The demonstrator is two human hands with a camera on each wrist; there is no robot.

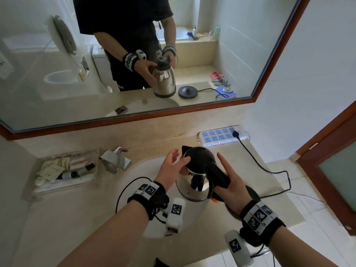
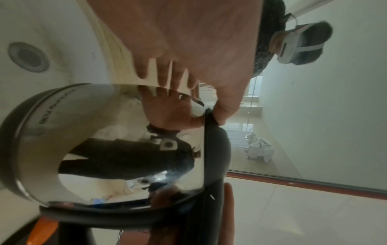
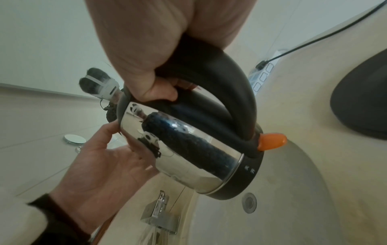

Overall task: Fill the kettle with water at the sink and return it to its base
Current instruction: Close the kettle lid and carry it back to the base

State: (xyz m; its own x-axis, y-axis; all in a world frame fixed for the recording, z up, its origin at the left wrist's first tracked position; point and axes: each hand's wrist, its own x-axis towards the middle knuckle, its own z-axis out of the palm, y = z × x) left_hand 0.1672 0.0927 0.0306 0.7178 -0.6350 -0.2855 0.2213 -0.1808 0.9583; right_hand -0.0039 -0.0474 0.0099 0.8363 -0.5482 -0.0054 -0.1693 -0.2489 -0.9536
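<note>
The steel kettle (image 1: 185, 189) with a black lid (image 1: 200, 158) hangs tilted over the white sink basin (image 1: 146, 170). My right hand (image 1: 231, 182) grips its black handle (image 3: 236, 79), index finger stretched out along it. My left hand (image 1: 177, 158) is at the lid with fingers spread and straight, and the thumb (image 2: 226, 114) touches the lid's edge. An orange switch (image 3: 272, 140) sits at the foot of the handle. The black base (image 1: 252, 193) lies on the counter to the right, partly hidden behind my right hand.
A chrome faucet (image 1: 115, 160) stands at the sink's back left, beside a clear tray (image 1: 65, 170) of toiletries. The base's cord runs to a white power strip (image 1: 221, 136) against the wall. A mirror (image 1: 57, 74) hangs above, and a wooden door (image 1: 331, 166) is at the right.
</note>
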